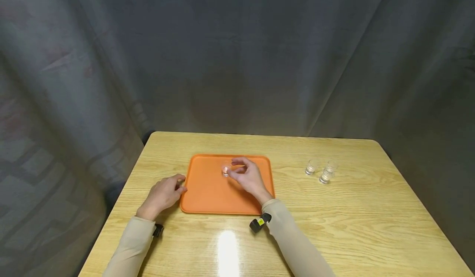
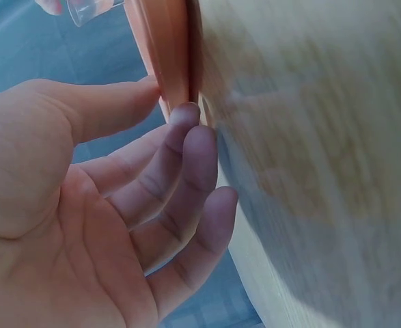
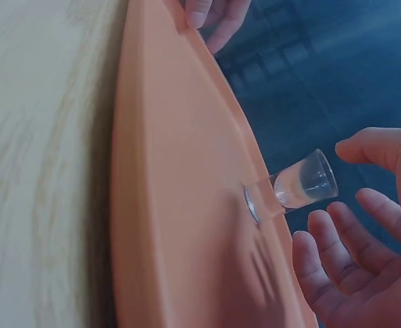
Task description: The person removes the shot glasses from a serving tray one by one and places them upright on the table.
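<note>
A small clear shot glass [image 1: 225, 170] stands upright on the orange tray [image 1: 211, 194], towards its far side. In the right wrist view the glass [image 3: 297, 186] looks pale inside, with the tray's colour showing through its base. My right hand [image 1: 248, 177] is beside it over the tray, thumb and fingers spread around the rim with a gap between them and the glass. My left hand [image 1: 163, 193] is at the tray's left edge. In the left wrist view its thumb [image 2: 118, 106] lies against the rim and its fingertips meet the outer side, pinching the edge.
Three more small clear glasses stand close together on the wooden table [image 1: 352, 215] right of the tray, one glass [image 1: 310, 167] slightly left of the other pair [image 1: 327, 173]. A grey curtain [image 1: 237, 62] hangs behind the table and along both sides.
</note>
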Action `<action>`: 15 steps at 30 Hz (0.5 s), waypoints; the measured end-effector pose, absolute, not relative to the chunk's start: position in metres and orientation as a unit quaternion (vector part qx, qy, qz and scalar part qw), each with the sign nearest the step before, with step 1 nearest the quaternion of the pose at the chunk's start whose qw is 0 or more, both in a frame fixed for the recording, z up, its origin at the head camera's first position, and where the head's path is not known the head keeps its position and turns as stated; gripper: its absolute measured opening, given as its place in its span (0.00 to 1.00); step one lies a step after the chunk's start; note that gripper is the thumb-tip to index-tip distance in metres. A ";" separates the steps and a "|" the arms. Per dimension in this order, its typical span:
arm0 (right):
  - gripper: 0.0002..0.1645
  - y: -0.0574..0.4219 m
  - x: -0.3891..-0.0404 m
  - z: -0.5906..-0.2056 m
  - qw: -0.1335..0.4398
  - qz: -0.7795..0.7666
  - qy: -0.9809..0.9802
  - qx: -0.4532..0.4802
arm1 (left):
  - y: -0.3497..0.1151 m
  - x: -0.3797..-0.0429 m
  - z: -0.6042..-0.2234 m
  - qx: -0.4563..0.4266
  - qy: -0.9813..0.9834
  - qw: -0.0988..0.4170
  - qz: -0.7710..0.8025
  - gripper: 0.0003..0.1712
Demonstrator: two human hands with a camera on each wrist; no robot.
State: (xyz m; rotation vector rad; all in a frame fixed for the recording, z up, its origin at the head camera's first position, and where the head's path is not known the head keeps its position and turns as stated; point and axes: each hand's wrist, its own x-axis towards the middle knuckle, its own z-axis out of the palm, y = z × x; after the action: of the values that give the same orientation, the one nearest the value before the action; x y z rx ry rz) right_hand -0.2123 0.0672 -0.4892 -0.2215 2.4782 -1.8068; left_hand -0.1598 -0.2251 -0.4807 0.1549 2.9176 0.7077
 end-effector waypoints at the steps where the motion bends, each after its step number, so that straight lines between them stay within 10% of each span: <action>1: 0.28 0.067 -0.212 -0.490 0.033 -0.586 0.807 -0.069 | -0.225 -0.160 -0.480 0.052 0.968 0.066 0.235 0.25; 15: 0.28 0.057 -0.217 -0.506 0.021 -0.597 0.800 -0.064 | -0.223 -0.159 -0.477 0.056 0.971 0.062 0.226 0.24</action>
State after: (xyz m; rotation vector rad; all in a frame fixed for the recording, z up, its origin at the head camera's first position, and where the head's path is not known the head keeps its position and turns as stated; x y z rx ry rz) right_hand -0.2172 0.0574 -0.5062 -0.1996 2.4785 -1.8501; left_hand -0.1590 -0.2230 -0.4774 0.1698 2.9345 0.6837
